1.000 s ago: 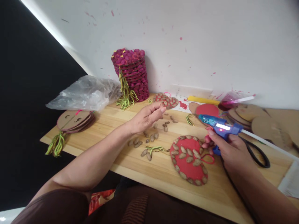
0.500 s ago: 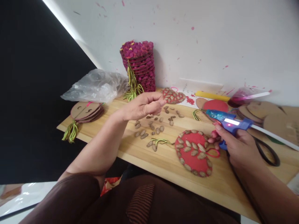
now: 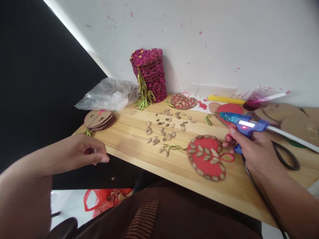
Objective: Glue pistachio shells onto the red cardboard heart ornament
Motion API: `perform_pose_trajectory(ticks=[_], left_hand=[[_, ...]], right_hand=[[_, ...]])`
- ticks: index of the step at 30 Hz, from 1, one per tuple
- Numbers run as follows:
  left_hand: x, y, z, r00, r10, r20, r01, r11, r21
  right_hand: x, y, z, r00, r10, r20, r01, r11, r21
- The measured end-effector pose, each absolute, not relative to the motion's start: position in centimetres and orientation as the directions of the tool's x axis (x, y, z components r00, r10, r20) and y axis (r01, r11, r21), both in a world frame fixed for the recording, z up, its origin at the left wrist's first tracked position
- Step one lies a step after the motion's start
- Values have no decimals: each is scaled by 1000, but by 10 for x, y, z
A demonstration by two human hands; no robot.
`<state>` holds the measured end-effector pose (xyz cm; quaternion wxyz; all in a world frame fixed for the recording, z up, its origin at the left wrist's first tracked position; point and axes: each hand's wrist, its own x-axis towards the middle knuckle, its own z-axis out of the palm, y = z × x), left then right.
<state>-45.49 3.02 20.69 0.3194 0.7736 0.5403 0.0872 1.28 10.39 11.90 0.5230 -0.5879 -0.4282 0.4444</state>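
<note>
Right hand [image 3: 251,152] gripping glue gun [image 3: 245,125]; nozzle pointing left, barrel near level

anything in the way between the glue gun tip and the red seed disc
Nothing visible. The glue gun in the right hand has only bare table between its tip and the red seed disc; a thread tassel lies aside.

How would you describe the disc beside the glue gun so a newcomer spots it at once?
On the wooden table, look just left of the right hand holding the blue glue gun. The red disc lies flat there, near the front edge. Unlike the seed-packed piece by the wall, its red face shows between the seeds.
</note>
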Motion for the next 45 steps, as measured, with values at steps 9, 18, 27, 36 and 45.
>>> perform_pose_trajectory(ticks=[9,18,27,36,45], left_hand=[[-338,91,153,594,740,316,584,-667,464],[-314,111,121,652,692,309,576,-717,392],[-310,102,120,678,655,333,589,-756,285],[-283,81,146,796,595,108,566,-796,217],[-286,57,152,836,548,15,518,-798,308]], right_hand=[[10,104,120,235,970,-61,51,-74,-996],[14,105,117,175,983,-50,72,-64,-995],[11,102,121,187,982,-43,89,-60,-994],[12,104,117,182,981,-61,100,-80,-992],[16,99,115,102,989,-108,156,-123,-980]])
